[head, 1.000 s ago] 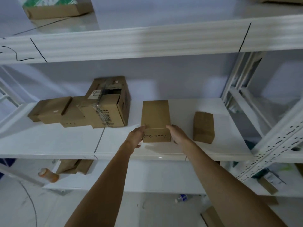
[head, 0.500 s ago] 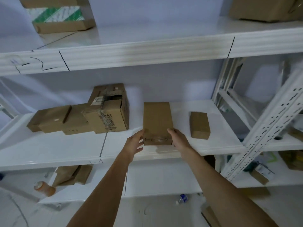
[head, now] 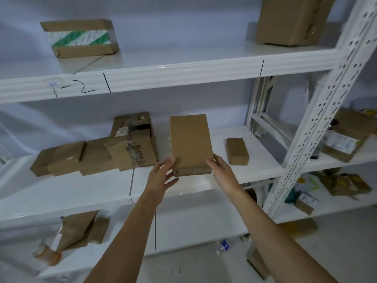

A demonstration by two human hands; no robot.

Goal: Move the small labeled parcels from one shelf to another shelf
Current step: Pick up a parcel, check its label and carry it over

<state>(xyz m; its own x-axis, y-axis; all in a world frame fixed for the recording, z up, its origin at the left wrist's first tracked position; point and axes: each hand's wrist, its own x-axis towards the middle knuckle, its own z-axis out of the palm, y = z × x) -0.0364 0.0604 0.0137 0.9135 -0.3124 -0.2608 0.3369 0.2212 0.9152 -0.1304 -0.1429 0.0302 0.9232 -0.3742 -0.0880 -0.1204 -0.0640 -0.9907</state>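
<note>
Since a second ago the box [head: 190,144] has come up off the middle shelf [head: 81,193]; its near end is tipped up, so I read this as the lift toward another shelf, likely the top shelf [head: 183,72].

Left to right. Far left on the middle shelf a row of flat parcels [head: 59,158], then a taped carton [head: 132,144] just beside the box's left edge, little room there. My left hand [head: 161,176] has its grip spread, fingers loose at the box's lower left corner, thumb touching the side; more steadying than squeezing, I judge. The box itself is in the air in front of the middle shelf, between both hands. My right hand [head: 219,168] has its grip pressed against the lower right edge, pinching the box with the left.

Right of that, a small parcel [head: 237,151] sits apart on the shelf, clear gap. Further right the upright post [head: 318,119] slants across; keep away from it.

Above, the top shelf's front edge overhangs the path. Open stretch there between the striped package [head: 81,37] and the big carton [head: 291,19], enough room to land, I think.
</note>
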